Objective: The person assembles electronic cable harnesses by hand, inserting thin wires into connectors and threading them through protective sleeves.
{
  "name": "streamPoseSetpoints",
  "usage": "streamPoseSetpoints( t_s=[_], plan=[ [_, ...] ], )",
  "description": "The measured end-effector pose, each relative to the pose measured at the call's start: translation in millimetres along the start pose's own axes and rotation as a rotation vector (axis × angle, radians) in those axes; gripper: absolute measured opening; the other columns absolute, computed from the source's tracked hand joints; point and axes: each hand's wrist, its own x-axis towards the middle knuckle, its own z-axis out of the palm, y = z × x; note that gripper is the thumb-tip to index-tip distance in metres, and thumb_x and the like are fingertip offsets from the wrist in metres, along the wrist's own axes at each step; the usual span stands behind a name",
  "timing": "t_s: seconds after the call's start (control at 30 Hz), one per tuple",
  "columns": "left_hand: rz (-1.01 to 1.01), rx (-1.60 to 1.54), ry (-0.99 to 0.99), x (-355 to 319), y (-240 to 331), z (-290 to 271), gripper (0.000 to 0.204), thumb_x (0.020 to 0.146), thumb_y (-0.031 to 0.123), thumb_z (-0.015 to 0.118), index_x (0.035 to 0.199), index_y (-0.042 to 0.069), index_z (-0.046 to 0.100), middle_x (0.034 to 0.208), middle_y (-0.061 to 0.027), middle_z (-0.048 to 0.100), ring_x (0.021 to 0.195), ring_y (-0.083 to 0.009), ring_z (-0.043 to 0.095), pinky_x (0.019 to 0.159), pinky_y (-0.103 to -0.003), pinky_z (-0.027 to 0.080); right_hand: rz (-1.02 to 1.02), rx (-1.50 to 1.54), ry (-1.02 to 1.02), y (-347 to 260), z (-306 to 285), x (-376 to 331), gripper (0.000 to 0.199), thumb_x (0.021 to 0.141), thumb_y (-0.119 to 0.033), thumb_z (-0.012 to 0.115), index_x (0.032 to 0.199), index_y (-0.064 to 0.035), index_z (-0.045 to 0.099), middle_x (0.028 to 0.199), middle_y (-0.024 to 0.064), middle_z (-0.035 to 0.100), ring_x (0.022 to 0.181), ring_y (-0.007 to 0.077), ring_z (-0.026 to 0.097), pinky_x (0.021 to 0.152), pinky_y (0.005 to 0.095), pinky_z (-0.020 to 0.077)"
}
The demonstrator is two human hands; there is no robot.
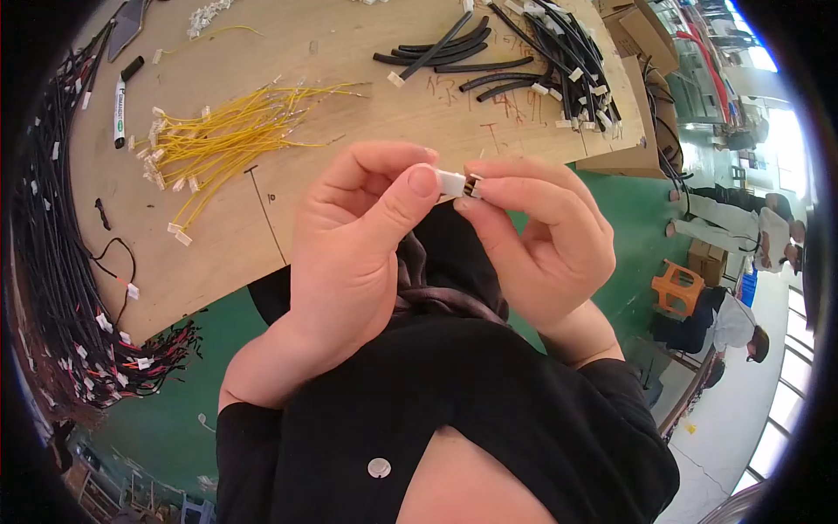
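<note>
A small white plastic connector housing [451, 183] is pinched between the thumb and fingers of my left hand [353, 227]. Right beside it, my right hand [550, 231] is closed in a pinch at a small dark piece with brass-coloured strips [471, 185], perhaps terminals. That piece meets the housing's right end; whether it sits inside cannot be made out. Both hands are held in front of my body, over the table's near edge. Beyond my left hand lies a bundle of yellow wires [231, 131] with white connectors at one end and bare metal tips at the other.
On the wooden table [332, 96] lie black sleeved cables [559, 61], a marker pen [120, 113] and white connectors [208, 16]. Long black cables [52, 244] hang at the left edge. Cardboard boxes [624, 162] stand right; people and an orange stool [676, 288] are farther off.
</note>
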Motion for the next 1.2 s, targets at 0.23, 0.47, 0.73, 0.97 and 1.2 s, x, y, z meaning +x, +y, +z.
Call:
streamPoseSetpoints(
  t_s=[0.23,0.47,0.73,0.97,1.2],
  plan=[
    [-0.011,0.078,0.001,-2.0,-2.8,3.9,0.012,0.077,0.003,0.057,0.088,0.0,0.054,0.081,-0.0034,0.056,0.074,-0.0067,0.051,0.069,-0.018,0.04,-0.209,-0.013,-0.022,12.4,-8.1,-1.4,0.025,0.06,0.006,0.068,0.081,0.0018,0.055,0.082,0.0143,0.059,0.071,0.0194,0.059,0.058,0.0249,0.0477],
    [0.016,0.122,0.004,-0.5,-7.1,9.2,0.012,0.075,0.003,0.058,0.086,0.0,0.055,0.079,-0.0025,0.057,0.072,-0.0057,0.051,0.067,-0.017,0.04,-0.175,-0.036,-0.075,11.9,-15.4,0.9,0.022,0.06,0.005,0.068,0.079,0.0012,0.056,0.08,0.0145,0.059,0.07,0.0203,0.059,0.059,0.026,0.0482],
    [-0.018,0.096,0.01,0.2,-8.8,10.5,0.013,0.075,0.003,0.059,0.086,0.0,0.055,0.08,-0.0042,0.058,0.073,-0.0066,0.052,0.068,-0.018,0.04,-0.176,-0.083,-0.109,11.1,-21.9,-0.8,0.022,0.06,0.004,0.068,0.078,0.0014,0.056,0.079,0.0141,0.059,0.07,0.0203,0.058,0.059,0.0258,0.0478],
    [0.009,0.132,-0.03,0.7,-10.3,10.6,0.012,0.075,0.003,0.059,0.086,0.0,0.054,0.08,-0.005,0.058,0.073,-0.0075,0.053,0.068,-0.018,0.041,-0.154,-0.182,-0.175,6.9,-27.1,2.0,0.025,0.059,0.002,0.069,0.081,0.0,0.057,0.075,0.0118,0.059,0.067,0.0208,0.058,0.058,0.0266,0.0468],
    [0.076,0.287,-0.044,-0.5,-8.9,16.2,0.012,0.075,0.002,0.058,0.085,-0.001,0.054,0.08,-0.006,0.058,0.073,-0.0087,0.054,0.068,-0.019,0.043,-0.283,-0.244,-0.218,6.7,-31.2,12.0,0.026,0.06,0.0,0.068,0.083,-0.0003,0.056,0.074,0.0113,0.059,0.065,0.0232,0.058,0.058,0.0283,0.0471]
  ],
)
